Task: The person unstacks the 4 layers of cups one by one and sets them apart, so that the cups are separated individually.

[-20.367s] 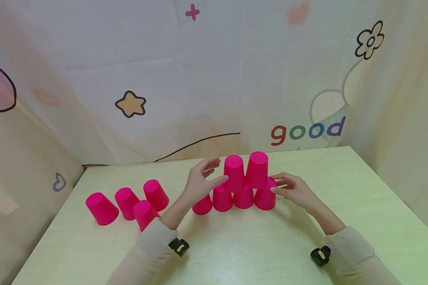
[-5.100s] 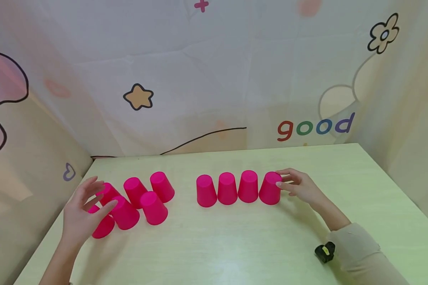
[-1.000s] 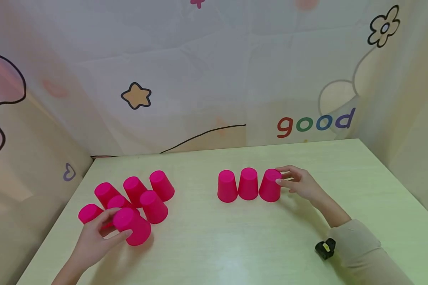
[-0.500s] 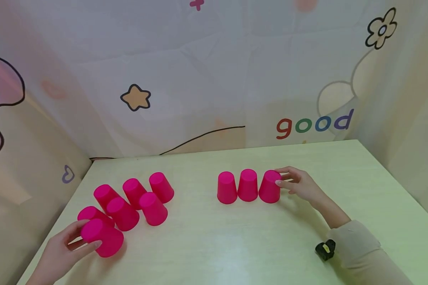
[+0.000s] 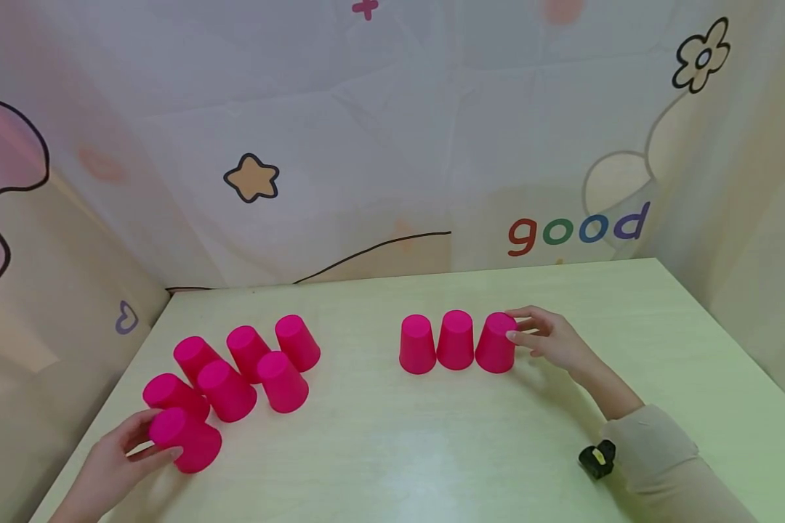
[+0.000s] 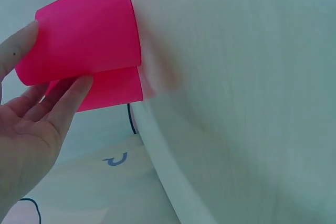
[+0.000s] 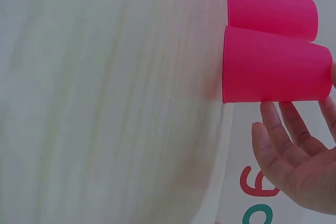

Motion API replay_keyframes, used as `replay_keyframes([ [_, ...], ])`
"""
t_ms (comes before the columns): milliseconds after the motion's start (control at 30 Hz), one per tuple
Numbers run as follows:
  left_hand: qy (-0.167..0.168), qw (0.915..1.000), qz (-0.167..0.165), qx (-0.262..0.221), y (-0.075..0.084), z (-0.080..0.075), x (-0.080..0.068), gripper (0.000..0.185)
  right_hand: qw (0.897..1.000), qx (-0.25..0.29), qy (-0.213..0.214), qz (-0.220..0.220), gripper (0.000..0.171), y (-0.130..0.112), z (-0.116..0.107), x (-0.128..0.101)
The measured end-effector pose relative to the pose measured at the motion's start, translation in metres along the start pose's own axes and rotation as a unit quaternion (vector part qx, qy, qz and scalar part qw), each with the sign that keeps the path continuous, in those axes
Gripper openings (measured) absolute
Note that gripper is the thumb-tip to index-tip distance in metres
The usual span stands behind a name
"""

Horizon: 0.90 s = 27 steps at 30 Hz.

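Observation:
My left hand point(image 5: 114, 461) holds an upside-down pink cup point(image 5: 196, 443) between thumb and fingers at the table's front left. Its narrow end points up, and in the left wrist view the thumb point(image 6: 18, 45) lies on one side with fingers on the other. Directly behind it stand several more upside-down pink cups point(image 5: 227, 392) in a loose cluster. Right of centre, three matching cups line up side by side. My right hand point(image 5: 552, 340) holds the rightmost cup point(image 5: 495, 345) lightly, thumb in front and fingers along its right side; the right wrist view shows fingertips against its wall.
Beside the held right-hand cup are a middle cup point(image 5: 455, 341) and a left cup point(image 5: 417, 345). The pale table point(image 5: 392, 450) meets a printed cloth point(image 5: 379, 167) at the back and sides. A black device point(image 5: 597, 459) sits at the right cuff.
Two upper cups came off the right-hand row, which later shrank from four to three. Over the last second my left hand carried its cup left and nearer; my right hand stayed put.

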<state>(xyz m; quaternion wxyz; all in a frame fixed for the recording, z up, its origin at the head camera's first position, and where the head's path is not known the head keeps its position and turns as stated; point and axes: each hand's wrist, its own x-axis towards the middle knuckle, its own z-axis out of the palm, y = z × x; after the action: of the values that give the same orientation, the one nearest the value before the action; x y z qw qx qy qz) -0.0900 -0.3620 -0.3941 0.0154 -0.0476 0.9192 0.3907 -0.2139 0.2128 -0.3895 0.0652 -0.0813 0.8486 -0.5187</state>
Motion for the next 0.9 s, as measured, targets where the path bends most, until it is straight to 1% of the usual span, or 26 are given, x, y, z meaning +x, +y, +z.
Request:
replay_keyframes([
  [100,-0.003,1.0,0.003,0.001,0.002,-0.002,-0.001,0.067,1.0,-0.001,-0.001,-0.001,0.05,0.0,0.0,0.0],
  [133,0.002,1.0,0.003,0.0,0.004,-0.003,-0.001,0.069,1.0,-0.001,-0.001,-0.002,0.049,0.0,0.0,0.0],
  [200,0.023,0.9997,0.012,0.0,0.01,-0.007,-0.001,0.069,1.0,-0.001,-0.001,-0.004,0.049,-0.001,0.0,0.0],
  [267,0.054,0.9982,0.026,-0.009,0.016,-0.01,-0.002,0.067,1.0,-0.002,0.0,-0.006,0.048,-0.001,0.0,0.0],
  [333,0.095,0.9942,0.043,-0.026,0.026,-0.013,-0.002,0.062,1.0,-0.003,0.0,-0.007,0.048,-0.001,0.0,0.0],
  [433,0.146,0.985,0.067,-0.062,0.046,-0.015,-0.002,0.054,1.0,-0.002,0.0,-0.009,0.048,-0.001,0.0,0.0],
  [500,0.171,0.9779,0.082,-0.089,0.061,-0.013,0.0,0.052,1.0,-0.001,0.0,-0.01,0.048,0.0,0.0,0.0],
  [533,0.175,0.9743,0.095,-0.105,0.068,-0.011,0.002,0.052,1.0,-0.001,0.001,-0.011,0.048,0.0,0.0,0.0],
  [600,0.179,0.9694,0.12,-0.117,0.081,-0.004,0.007,0.052,1.0,0.0,0.001,-0.012,0.048,0.0,0.0,0.0],
  [633,0.178,0.9664,0.138,-0.124,0.086,0.0,0.01,0.052,1.0,0.0,0.0,-0.012,0.048,0.0,0.0,0.0],
  [667,0.174,0.9598,0.166,-0.145,0.087,0.005,0.016,0.052,1.0,-0.001,0.0,-0.011,0.048,0.0,0.0,0.0],
  [733,0.162,0.9532,0.2,-0.159,0.095,0.016,0.024,0.051,1.0,-0.002,0.001,-0.011,0.048,0.0,-0.001,0.0],
  [767,0.157,0.9523,0.209,-0.158,0.099,0.021,0.028,0.051,1.0,-0.003,0.001,-0.011,0.048,0.001,-0.001,0.0],
  [867,0.137,0.9462,0.234,-0.177,0.115,0.035,0.038,0.051,1.0,-0.001,0.001,-0.012,0.047,0.002,-0.001,0.001],
  [900,0.135,0.9497,0.229,-0.166,0.124,0.039,0.038,0.052,1.0,0.0,0.001,-0.011,0.047,0.002,0.0,0.001],
])
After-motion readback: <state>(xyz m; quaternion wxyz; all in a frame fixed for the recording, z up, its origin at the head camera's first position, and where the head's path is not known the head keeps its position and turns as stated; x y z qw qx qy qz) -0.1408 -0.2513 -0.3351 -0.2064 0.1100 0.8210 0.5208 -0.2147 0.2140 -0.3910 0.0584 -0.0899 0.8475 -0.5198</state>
